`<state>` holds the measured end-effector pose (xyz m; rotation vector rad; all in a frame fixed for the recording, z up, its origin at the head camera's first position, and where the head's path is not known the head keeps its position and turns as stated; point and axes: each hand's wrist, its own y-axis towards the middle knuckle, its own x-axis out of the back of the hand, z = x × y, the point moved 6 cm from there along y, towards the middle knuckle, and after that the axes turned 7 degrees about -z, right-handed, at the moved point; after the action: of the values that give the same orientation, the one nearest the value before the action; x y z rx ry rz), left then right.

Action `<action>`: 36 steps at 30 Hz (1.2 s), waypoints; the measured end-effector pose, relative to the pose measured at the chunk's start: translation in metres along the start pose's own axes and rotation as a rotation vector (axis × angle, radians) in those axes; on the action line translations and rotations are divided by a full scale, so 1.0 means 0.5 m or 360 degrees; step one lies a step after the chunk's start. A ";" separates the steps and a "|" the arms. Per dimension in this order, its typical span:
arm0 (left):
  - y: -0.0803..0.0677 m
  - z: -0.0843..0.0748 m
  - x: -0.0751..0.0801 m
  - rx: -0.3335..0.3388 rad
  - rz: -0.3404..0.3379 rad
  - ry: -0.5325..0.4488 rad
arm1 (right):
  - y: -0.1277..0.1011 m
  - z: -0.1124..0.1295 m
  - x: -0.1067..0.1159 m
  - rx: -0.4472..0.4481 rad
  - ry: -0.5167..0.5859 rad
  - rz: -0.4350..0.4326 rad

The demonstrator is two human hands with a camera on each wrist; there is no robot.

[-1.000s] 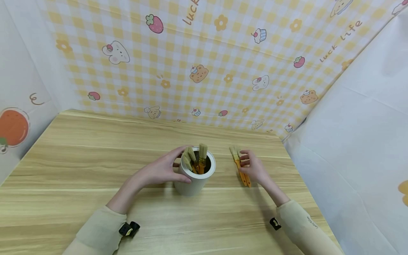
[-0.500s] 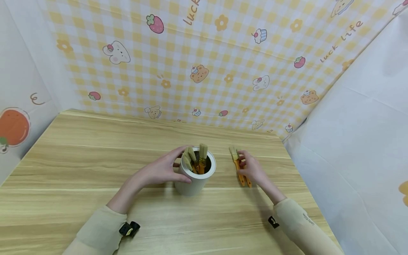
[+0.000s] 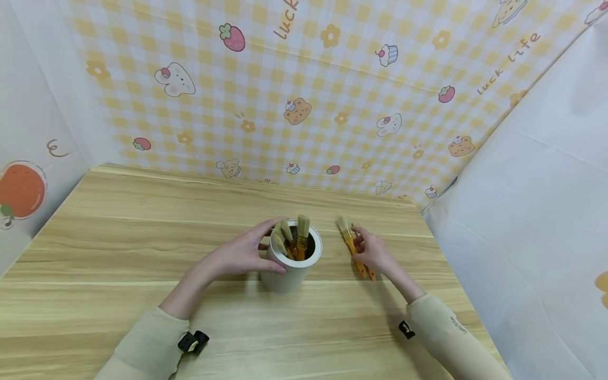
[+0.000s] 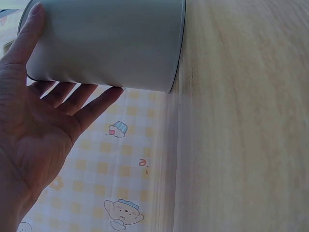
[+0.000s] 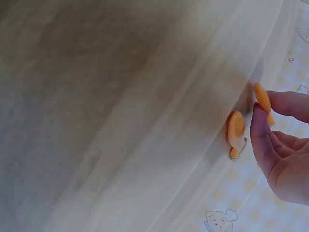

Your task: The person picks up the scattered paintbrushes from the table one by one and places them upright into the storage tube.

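My left hand (image 3: pixel 242 253) holds the pale grey cylindrical pot (image 3: pixel 284 281) from its left side, thumb at the front and fingers behind. The pot stands upright, and several paintbrushes (image 3: pixel 303 228) lean in it, bristles up. To its right, my right hand (image 3: pixel 372 253) pinches a flat paintbrush (image 3: pixel 350 244) with an orange handle and pale bristles. In the right wrist view that handle (image 5: pixel 262 97) is between thumb and fingertip, off the table. A second orange-handled paintbrush (image 5: pixel 236 126) lies on the table beside it, mostly hidden by the right hand in the head view.
The wood-grain table (image 3: pixel 142 232) runs back to a yellow checked cloth wall (image 3: pixel 266 68). White sheeting (image 3: pixel 518 211) hangs along the right side, and another white sheet (image 3: pixel 43 100) stands at the left.
My right hand has closed its fingers on one paintbrush and shifted slightly left; that brush's bristle end has swung left, away from the other. The left hand and pot have stayed put.
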<state>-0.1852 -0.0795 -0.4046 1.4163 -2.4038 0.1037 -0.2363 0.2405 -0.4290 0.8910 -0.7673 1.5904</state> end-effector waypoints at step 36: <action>-0.002 -0.001 -0.003 0.0022 0.0025 -0.0045 | -0.055 0.285 0.128 0.0245 0.1342 -0.0407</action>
<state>-0.1837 -0.0788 -0.4046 1.4148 -2.4419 0.1050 -0.1951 0.1563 -0.3010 0.3284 0.0638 1.6043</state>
